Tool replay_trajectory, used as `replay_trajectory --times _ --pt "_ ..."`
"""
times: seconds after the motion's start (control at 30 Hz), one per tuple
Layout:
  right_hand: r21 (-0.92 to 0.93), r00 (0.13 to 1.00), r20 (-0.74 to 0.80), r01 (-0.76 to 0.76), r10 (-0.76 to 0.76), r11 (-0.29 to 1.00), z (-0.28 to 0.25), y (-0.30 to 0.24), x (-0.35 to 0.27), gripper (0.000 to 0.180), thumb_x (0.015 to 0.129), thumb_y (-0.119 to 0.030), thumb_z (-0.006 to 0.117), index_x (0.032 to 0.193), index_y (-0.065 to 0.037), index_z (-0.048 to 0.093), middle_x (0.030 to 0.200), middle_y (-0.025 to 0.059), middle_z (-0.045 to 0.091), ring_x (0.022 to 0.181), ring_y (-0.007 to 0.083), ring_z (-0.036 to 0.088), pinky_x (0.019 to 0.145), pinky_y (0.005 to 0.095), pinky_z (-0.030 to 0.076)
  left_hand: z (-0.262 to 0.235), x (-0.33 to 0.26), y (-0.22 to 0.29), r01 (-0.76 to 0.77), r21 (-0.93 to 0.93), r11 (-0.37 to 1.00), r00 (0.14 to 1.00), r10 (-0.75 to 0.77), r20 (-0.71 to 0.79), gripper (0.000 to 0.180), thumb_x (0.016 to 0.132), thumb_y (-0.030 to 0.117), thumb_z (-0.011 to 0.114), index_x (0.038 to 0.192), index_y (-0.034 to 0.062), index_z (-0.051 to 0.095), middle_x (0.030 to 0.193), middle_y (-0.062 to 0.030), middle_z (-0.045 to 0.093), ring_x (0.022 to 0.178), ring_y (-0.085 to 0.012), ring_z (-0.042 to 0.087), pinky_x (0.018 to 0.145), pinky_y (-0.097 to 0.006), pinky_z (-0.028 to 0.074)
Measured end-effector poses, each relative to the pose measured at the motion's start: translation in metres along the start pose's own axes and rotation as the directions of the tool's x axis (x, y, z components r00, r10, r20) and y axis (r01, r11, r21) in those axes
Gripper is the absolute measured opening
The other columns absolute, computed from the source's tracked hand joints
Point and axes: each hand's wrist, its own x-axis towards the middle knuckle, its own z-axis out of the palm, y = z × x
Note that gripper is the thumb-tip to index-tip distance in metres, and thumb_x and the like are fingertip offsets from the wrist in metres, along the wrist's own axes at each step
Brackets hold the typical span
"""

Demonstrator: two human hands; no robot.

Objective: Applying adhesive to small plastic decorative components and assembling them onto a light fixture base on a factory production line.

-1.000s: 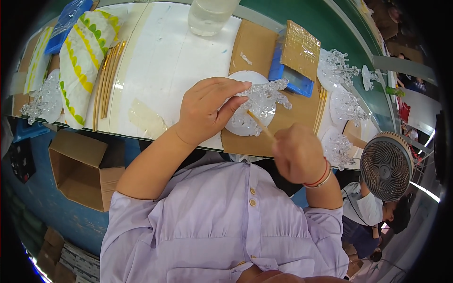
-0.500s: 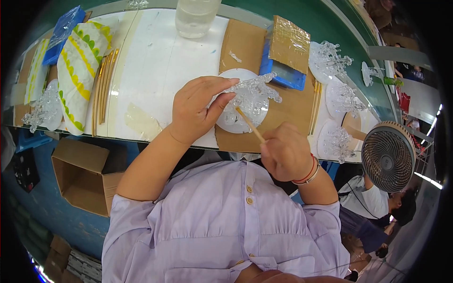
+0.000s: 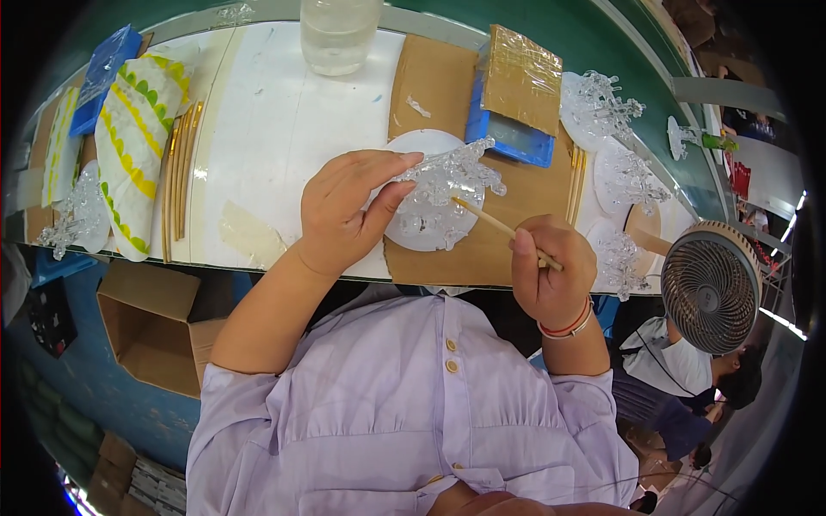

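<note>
My left hand pinches one end of a clear, branching plastic piece between thumb and fingertips. The piece is held above a round white disc, on which more clear plastic bits lie. Between the thumb and curled fingers of my right hand is a thin wooden stick. Its pale tip points left, at the clear plastic; whether it touches the held piece or the bits below, I cannot tell. The disc lies partly on a cardboard sheet.
A clear container of liquid stands at the back. Blue boxes, wooden sticks and a patterned cloth lie around. Several discs with clear pieces stand right, near a black fan. An open carton is below left.
My right hand has moved right and slightly up, showing more of the stick, whose tip is now farther right. My left hand keeps its pinch on the clear piece. The whole view has shifted slightly.
</note>
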Motion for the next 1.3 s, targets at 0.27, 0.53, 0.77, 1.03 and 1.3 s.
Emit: replay_trajectory --times 0.27,0.53,0.77,1.03,1.3 --pt "0.113 0.996 0.075 0.042 -0.051 0.993 -0.001 0.022 -0.014 0.009 0.091 0.003 0.054 0.094 -0.001 0.046 0.077 0.0180 0.062 0.060 0.0192 0.058 0.054 0.0274 0.046 -0.001 0.000 0.000 0.013 -0.006 1.000 1.000 -0.013 0.015 0.020 0.084 0.002 0.067 0.104 0.0009 0.066 0.096 -0.0108 0.071 0.084 -0.0230 0.066 0.075 -0.030 0.052" --pt "0.190 0.997 -0.033 -0.063 0.070 0.980 0.004 0.032 -0.032 0.010 0.094 -0.002 0.052 0.099 0.000 0.043 0.077 0.0189 0.062 0.061 0.0160 0.059 0.055 0.0251 0.048 0.002 0.002 0.001 -0.011 0.015 1.000 0.999 0.012 -0.036 0.031 0.073 0.000 0.075 0.103 0.0045 0.069 0.089 -0.0075 0.070 0.079 -0.0221 0.066 0.067 -0.030 0.052" --pt "0.120 0.996 0.036 -0.082 0.078 0.989 -0.007 0.017 -0.008 0.009 0.094 -0.004 0.053 0.091 0.000 0.046 0.075 0.0164 0.063 0.057 0.0146 0.058 0.051 0.0230 0.045 0.003 0.003 0.000 -0.029 0.044 0.999 0.999 0.030 -0.020 0.031 0.073 0.000 0.075 0.102 0.0049 0.069 0.090 -0.0068 0.070 0.079 -0.0218 0.066 0.067 -0.030 0.052" --pt "0.186 0.984 0.163 -0.103 0.073 0.977 -0.015 0.032 -0.013 0.008 0.095 -0.004 0.052 0.096 -0.001 0.045 0.083 0.0176 0.061 0.068 0.0139 0.057 0.061 0.0240 0.046 0.003 0.001 0.001 -0.015 0.020 1.000 1.000 0.015 0.009 0.030 0.076 -0.008 0.069 0.104 0.0020 0.066 0.096 -0.0096 0.071 0.085 -0.0226 0.067 0.075 -0.029 0.053" --pt "0.313 0.953 0.289 -0.179 0.086 0.933 -0.030 0.035 -0.006 0.012 0.089 0.005 0.049 0.098 -0.002 0.044 0.092 0.0182 0.058 0.073 0.0167 0.055 0.067 0.0274 0.046 0.004 0.001 0.002 -0.023 0.051 0.998 1.000 0.023 0.002 0.029 0.076 -0.008 0.070 0.103 0.0026 0.066 0.096 -0.0089 0.072 0.085 -0.0221 0.067 0.074 -0.029 0.053"
